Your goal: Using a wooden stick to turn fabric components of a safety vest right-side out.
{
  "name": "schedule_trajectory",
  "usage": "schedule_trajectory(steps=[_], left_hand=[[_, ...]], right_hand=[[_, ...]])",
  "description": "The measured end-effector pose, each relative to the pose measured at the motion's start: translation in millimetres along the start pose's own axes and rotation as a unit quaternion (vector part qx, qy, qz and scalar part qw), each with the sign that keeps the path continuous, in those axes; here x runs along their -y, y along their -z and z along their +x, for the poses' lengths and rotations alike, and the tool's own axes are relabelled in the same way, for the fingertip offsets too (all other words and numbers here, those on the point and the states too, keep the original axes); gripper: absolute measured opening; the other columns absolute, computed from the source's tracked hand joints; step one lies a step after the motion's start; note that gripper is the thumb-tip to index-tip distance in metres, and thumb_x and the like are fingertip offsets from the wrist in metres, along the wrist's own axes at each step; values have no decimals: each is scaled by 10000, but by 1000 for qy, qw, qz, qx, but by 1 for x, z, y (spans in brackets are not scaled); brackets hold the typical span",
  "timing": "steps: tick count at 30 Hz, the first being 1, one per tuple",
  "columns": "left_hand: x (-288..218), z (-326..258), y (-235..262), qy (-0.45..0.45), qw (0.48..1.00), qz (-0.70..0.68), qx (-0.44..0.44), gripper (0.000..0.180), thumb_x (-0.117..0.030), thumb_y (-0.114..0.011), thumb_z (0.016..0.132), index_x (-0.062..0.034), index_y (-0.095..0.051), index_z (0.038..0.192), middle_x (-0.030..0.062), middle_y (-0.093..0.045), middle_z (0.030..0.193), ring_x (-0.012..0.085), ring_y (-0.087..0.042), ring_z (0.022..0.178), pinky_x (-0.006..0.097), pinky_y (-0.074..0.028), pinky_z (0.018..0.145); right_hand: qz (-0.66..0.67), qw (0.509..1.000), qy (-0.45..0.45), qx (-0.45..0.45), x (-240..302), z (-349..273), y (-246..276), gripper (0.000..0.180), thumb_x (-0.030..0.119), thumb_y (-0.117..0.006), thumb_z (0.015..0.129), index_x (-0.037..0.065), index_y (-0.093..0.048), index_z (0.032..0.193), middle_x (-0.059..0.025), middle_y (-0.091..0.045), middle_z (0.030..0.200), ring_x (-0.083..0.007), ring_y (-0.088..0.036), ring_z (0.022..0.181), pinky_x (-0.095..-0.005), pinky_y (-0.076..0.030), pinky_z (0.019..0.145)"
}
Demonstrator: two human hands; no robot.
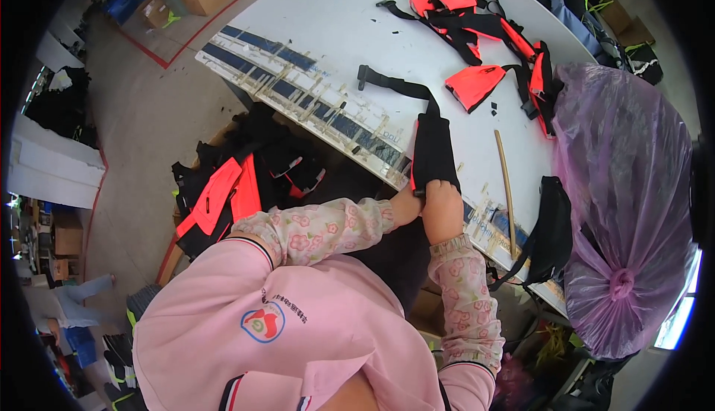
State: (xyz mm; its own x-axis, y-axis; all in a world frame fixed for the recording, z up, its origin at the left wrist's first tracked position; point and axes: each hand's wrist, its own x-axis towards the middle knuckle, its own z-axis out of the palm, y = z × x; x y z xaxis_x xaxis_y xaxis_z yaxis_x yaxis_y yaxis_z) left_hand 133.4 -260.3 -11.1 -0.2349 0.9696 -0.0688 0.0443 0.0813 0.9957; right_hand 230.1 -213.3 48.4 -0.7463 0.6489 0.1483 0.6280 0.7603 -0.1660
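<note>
A flat black belt pouch (433,149) with a thin orange edge lies at the near edge of the white table, pointing away from me. From its far end a black webbing strap (402,85) curves left to a buckle (363,77). My left hand (406,206) grips the pouch's near left corner, its fingertips partly hidden. Beside it, my right hand (444,206) is closed on the near end, with curled fingers; whether some reach inside the pouch I cannot tell.
Several orange-and-black belt pouches (477,87) lie at the table's far right. A wooden stick (505,188) and a black bag (547,232) sit right of my hands, before a big purple plastic sack (625,188). Below the table's left edge, a box holds orange-and-black pieces (220,195).
</note>
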Motion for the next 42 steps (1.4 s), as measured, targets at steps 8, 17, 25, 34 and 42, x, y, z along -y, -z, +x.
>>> schedule_trajectory(steps=[8, 17, 25, 34, 42], left_hand=[[63, -20, -14, 195, 942, -274, 21, 183, -130, -476, 898, -66, -572, 1040, 79, -601, 808, 179, -599, 669, 326, -467, 529], [120, -17, 4, 94, 867, 426, 242, 360, -105, -561, 842, -31, -533, 1193, 126, -614, 1105, 252, -601, 979, 389, -483, 833], [82, -18, -6, 135, 973, -183, 44, 236, -62, -402, 903, -48, -520, 1107, 100, -607, 682, 239, -579, 489, 330, -451, 472], [107, -31, 10, 109, 977, -177, 51, 546, 4, -615, 799, -58, -417, 1304, 114, -574, 1189, 241, -592, 1026, 381, -496, 822], [135, -24, 35, -61, 903, 383, 186, 204, -94, -553, 832, -46, -629, 1015, 135, -636, 1019, 204, -612, 934, 329, -480, 764]], right_hand=[[85, 989, -23, 118, 3, -14, -21, 65, 50, -568, 719, -3, -573, 756, -206, -609, 766, -372, -606, 755, -454, -488, 679], [88, 991, -33, 93, 7, -33, -84, 133, 86, -571, 734, 17, -630, 831, -186, -616, 770, -357, -617, 713, -433, -503, 595], [50, 911, -147, 382, -8, -11, -147, 114, 203, -639, 753, 116, -697, 798, -100, -652, 872, -256, -600, 811, -399, -475, 698], [126, 863, -195, 448, 14, 15, -49, 258, 286, -566, 817, 53, -671, 858, -151, -640, 1027, -258, -578, 1010, -412, -436, 862], [166, 964, -127, 167, 36, -19, -72, 285, 211, -486, 838, -11, -660, 791, -224, -646, 812, -371, -639, 810, -456, -508, 720]])
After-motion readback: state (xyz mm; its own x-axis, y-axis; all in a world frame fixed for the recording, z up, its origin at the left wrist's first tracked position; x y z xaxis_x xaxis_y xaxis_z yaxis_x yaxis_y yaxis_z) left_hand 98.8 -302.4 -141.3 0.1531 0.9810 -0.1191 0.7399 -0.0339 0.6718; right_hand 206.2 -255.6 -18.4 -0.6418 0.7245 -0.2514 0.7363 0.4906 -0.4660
